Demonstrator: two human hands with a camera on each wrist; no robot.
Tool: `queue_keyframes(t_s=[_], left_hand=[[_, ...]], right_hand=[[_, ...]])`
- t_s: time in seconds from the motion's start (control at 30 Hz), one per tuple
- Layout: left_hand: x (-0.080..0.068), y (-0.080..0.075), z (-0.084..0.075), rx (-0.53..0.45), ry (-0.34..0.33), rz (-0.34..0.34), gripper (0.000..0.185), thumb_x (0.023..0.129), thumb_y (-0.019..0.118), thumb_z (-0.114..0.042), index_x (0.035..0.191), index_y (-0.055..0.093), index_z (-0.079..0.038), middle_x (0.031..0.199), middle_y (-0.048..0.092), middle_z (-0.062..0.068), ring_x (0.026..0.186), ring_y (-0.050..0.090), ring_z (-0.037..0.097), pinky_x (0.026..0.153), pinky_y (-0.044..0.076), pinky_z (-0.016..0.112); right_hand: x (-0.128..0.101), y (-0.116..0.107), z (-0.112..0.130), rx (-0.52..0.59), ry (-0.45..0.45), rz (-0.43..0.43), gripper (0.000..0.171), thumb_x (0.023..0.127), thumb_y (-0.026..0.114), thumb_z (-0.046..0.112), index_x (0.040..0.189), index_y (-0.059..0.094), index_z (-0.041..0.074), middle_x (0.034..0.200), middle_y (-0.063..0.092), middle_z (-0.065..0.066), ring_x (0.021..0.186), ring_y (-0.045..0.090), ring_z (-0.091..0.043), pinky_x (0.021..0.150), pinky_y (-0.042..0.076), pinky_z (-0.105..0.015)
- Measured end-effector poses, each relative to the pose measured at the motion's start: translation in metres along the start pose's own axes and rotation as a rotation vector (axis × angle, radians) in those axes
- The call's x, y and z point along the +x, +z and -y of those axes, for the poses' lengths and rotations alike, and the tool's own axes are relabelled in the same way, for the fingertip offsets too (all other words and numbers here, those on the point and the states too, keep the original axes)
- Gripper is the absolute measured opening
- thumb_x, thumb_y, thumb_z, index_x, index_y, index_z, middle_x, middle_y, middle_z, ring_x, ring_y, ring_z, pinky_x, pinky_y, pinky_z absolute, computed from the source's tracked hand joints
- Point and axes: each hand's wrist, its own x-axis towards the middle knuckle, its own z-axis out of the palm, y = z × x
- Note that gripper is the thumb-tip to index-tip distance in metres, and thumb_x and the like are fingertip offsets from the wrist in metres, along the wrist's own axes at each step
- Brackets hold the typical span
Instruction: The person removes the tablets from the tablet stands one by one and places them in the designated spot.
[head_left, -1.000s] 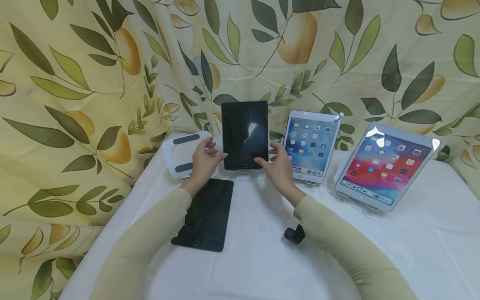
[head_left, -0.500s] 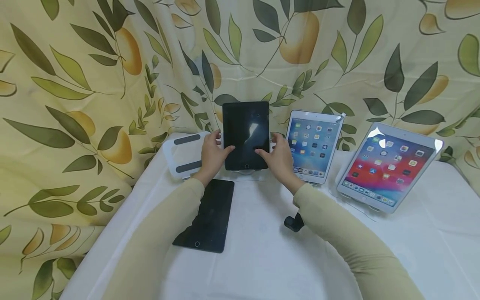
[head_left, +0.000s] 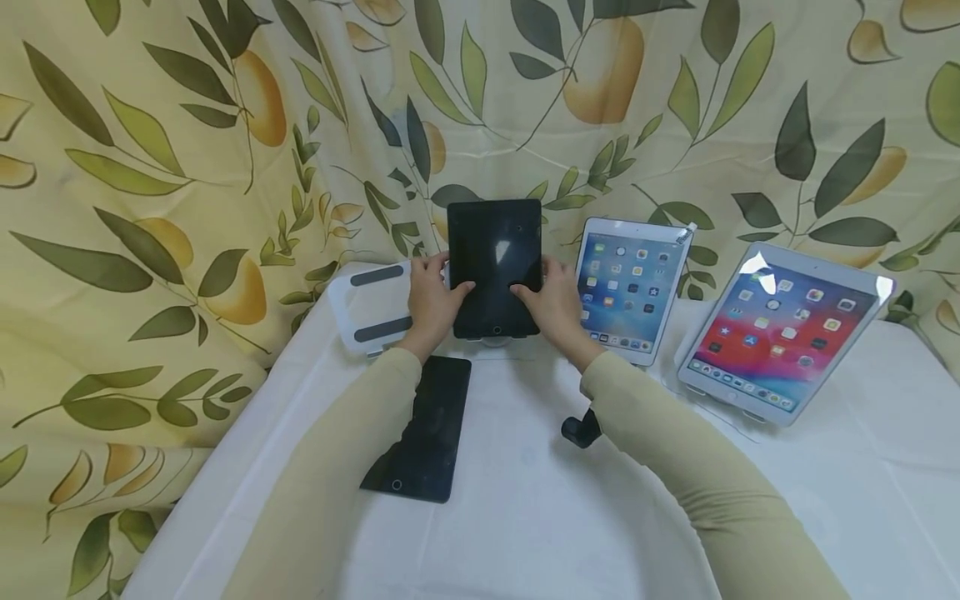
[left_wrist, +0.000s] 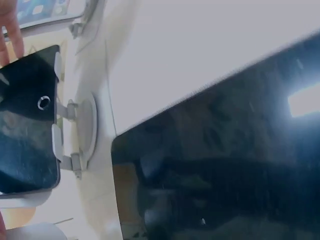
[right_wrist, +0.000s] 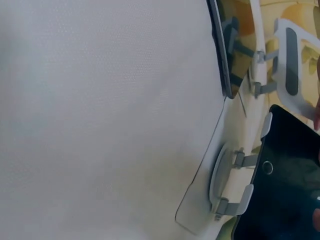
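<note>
A person's two arms in pale beige sleeves stretch over a white cloth-covered surface (head_left: 517, 500) towards a cream curtain printed with green leaves and orange fruit (head_left: 255, 104). At the far middle, a black rectangular tablet with a dark glossy screen (head_left: 497, 258) stands upright, leaning slightly back, on a light grey stand with a rounded base (left_wrist: 87, 131); its lower edge sits in two small lips, one to each side of the round button. The left hand (head_left: 435, 302) grips the left edge and the right hand (head_left: 557, 302) the right edge, well apart from each other, thumbs on the glass; the fingertips behind are hidden. I judge the step in hand to be steadying or adjusting this tablet: best to press evenly from both sides, keep the lower edge seated in both lips, and steer it slowly so the hinged stand does not tip. To the left is a white frame-shaped stand with dark grey pads (head_left: 342, 310); nearer, partly under the left forearm, a second black tablet (head_left: 442, 425) lies flat. To the right, a white-bordered tablet with a blue screen (head_left: 628, 283) and a larger white-bordered tablet with a red and blue screen (head_left: 787, 329) lean back on stands.
</note>
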Motion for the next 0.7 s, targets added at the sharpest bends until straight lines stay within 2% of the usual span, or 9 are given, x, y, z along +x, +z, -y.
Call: queue_keyframes(t_s=[0.17, 0.27, 0.4, 0.53, 0.7], left_hand=[[-0.002, 0.000, 0.001, 0.003, 0.035, 0.008, 0.053, 0.083, 0.074, -0.021, 0.129, 0.051, -0.008, 0.112, 0.047, 0.009, 0.089, 0.053, 0.022, 0.065, 0.042, 0.031], [-0.005, 0.000, 0.001, -0.014, 0.066, 0.001, 0.050, 0.084, 0.073, -0.020, 0.128, 0.050, -0.009, 0.110, 0.048, 0.007, 0.088, 0.053, 0.020, 0.066, 0.041, 0.030], [-0.009, -0.001, 0.000, -0.081, 0.117, -0.003, 0.049, 0.085, 0.071, -0.016, 0.127, 0.049, -0.006, 0.110, 0.051, 0.010, 0.092, 0.055, 0.022, 0.074, 0.047, 0.033], [-0.013, -0.002, 0.000, -0.175, 0.147, 0.026, 0.048, 0.087, 0.068, -0.010, 0.129, 0.047, -0.002, 0.115, 0.054, 0.015, 0.095, 0.057, 0.026, 0.083, 0.050, 0.035], [-0.015, -0.003, 0.000, -0.233, 0.161, 0.021, 0.046, 0.086, 0.067, -0.003, 0.127, 0.047, 0.000, 0.114, 0.053, 0.017, 0.092, 0.057, 0.028, 0.082, 0.050, 0.037]], right_hand=[[0.001, -0.003, -0.001, 0.022, -0.004, 0.014, 0.063, 0.085, 0.070, 0.029, 0.136, 0.042, 0.005, 0.132, 0.043, -0.018, 0.119, 0.045, -0.031, 0.097, 0.042, -0.046], [0.001, -0.006, -0.002, 0.036, -0.007, 0.023, 0.060, 0.086, 0.070, 0.027, 0.135, 0.041, 0.005, 0.127, 0.048, -0.017, 0.111, 0.049, -0.031, 0.092, 0.045, -0.045], [0.002, -0.009, -0.006, 0.082, -0.016, 0.029, 0.055, 0.088, 0.068, 0.021, 0.133, 0.040, 0.006, 0.118, 0.053, -0.016, 0.100, 0.055, -0.030, 0.084, 0.050, -0.042], [0.002, -0.013, -0.010, 0.124, -0.030, 0.028, 0.052, 0.089, 0.066, 0.014, 0.131, 0.039, 0.006, 0.114, 0.055, -0.016, 0.099, 0.057, -0.029, 0.082, 0.052, -0.042], [0.003, -0.016, -0.015, 0.162, -0.057, 0.044, 0.049, 0.086, 0.069, 0.012, 0.126, 0.041, 0.005, 0.111, 0.056, -0.016, 0.097, 0.058, -0.029, 0.084, 0.051, -0.041]])
